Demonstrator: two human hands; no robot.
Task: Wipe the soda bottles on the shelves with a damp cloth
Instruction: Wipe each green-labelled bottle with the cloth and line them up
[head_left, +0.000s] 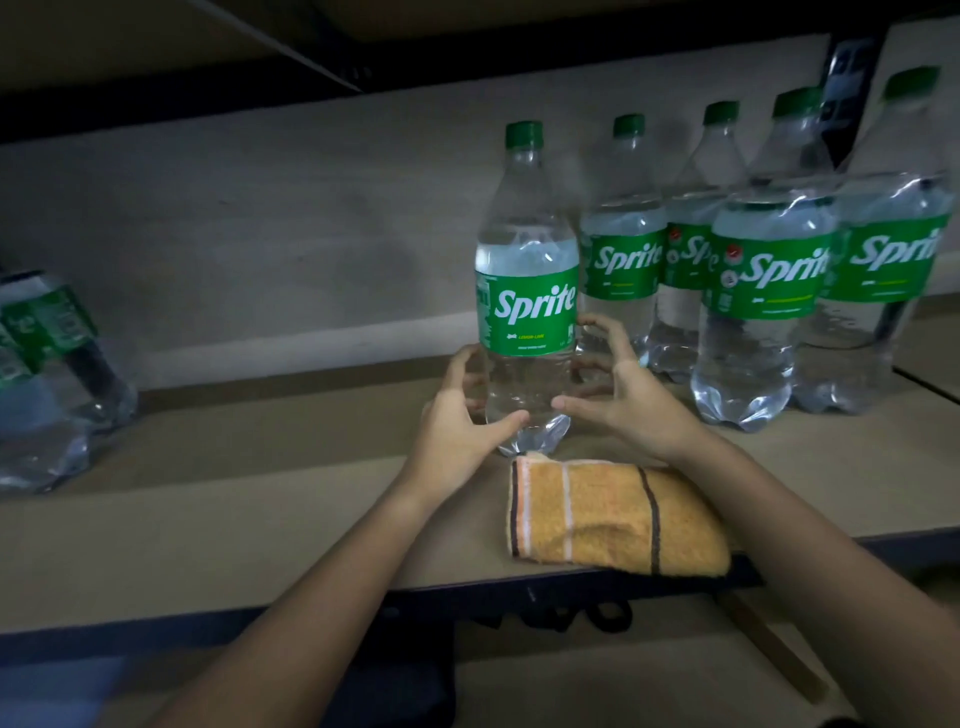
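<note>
Flanking 1 Sprite bottle (525, 291), both hands, left hand (457, 421) & right hand (621, 400), look curled loosely, prob steadying it upright; cloth (613, 514) parked nearby on shelf (260, 519).

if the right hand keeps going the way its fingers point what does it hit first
Probably the front Sprite bottle: the right hand points left and forward at its lower body, fingers curled close beside it. Whether they already touch is unclear.
</note>
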